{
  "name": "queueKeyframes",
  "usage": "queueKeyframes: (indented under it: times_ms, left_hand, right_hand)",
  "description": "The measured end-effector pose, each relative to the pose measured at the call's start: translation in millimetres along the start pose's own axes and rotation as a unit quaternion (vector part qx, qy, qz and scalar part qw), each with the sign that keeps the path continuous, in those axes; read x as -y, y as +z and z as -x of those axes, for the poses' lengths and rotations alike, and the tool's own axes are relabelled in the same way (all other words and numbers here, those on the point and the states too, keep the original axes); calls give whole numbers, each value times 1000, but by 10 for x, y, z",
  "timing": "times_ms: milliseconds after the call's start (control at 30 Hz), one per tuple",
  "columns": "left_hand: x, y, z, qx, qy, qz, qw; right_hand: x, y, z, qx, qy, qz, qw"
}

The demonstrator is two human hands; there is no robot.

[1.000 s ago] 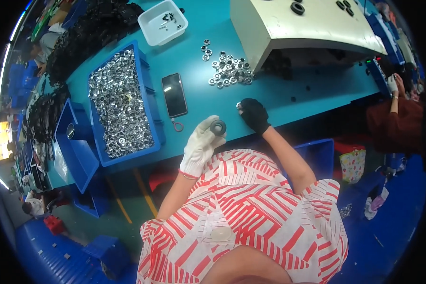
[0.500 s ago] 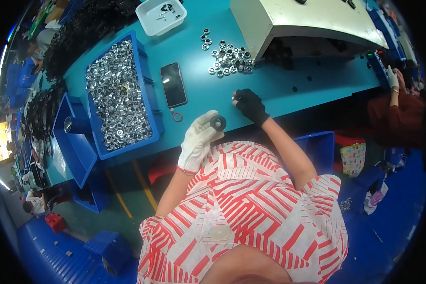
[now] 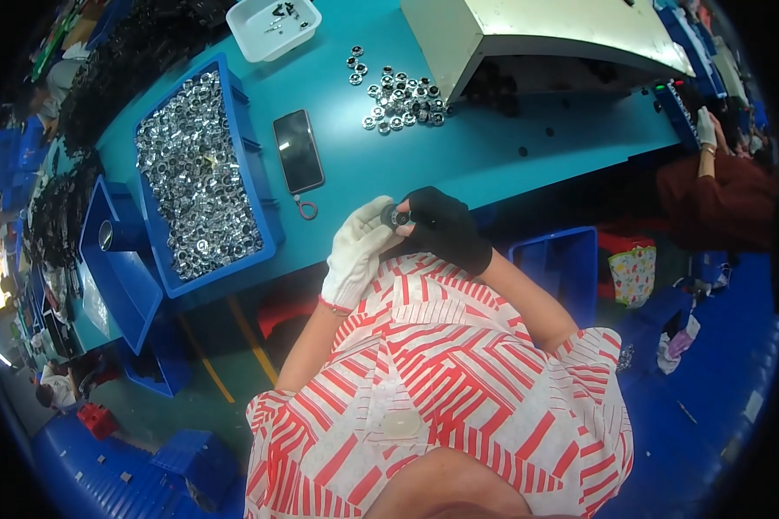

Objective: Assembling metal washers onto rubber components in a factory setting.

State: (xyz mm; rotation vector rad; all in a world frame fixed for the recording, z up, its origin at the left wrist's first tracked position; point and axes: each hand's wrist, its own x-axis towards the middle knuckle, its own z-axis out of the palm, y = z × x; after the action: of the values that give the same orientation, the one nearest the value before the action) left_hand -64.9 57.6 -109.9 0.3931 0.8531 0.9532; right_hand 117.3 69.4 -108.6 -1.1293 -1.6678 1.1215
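My left hand [image 3: 353, 255], in a white knit glove with a red cuff edge, is closed on a black ring-shaped part [image 3: 393, 214] in front of my body, at the table's front edge. The right hand [image 3: 450, 230] wears a black glove with bare fingertips. Its thumb and a finger pinch together at the ring's right side, touching it. Whatever small piece lies between those fingertips is hidden. Beyond my hands, a loose group of shiny silver ring parts with dark centres [image 3: 402, 102] lies on the teal table [image 3: 355, 156].
At left stands a blue bin [image 3: 273, 227] full of silver parts; a tilted blue tray [image 3: 121, 277] is beside it. A phone [image 3: 299, 151] with a red ring strap, a white tub [image 3: 273, 39] and a cream metal housing [image 3: 528, 39] stand on the table. Another person's arm [image 3: 706, 156] shows far right.
My right hand has come left and nearer from the table to the black ring, and its fingertips now meet it. The left hand stays at about the same place. The view has shifted slightly.
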Motion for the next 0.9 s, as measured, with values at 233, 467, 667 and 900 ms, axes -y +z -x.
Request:
queueKeyframes:
  times_ms: [233,467,667,900]
  left_hand:
    - [-55,88,51,14,4,4,1000]
    - [-11,65,25,0,1,20,1000]
    - [-52,126,7,-43,-3,-91,995]
    - [132,121,0,-73,155,-262,950]
  right_hand:
    - [27,23,40,4,43,-20,999]
    - [-43,22,35,-10,-29,-36,999]
    - [-78,2,16,31,-28,39,998]
    - [-323,158,117,86,79,-34,993]
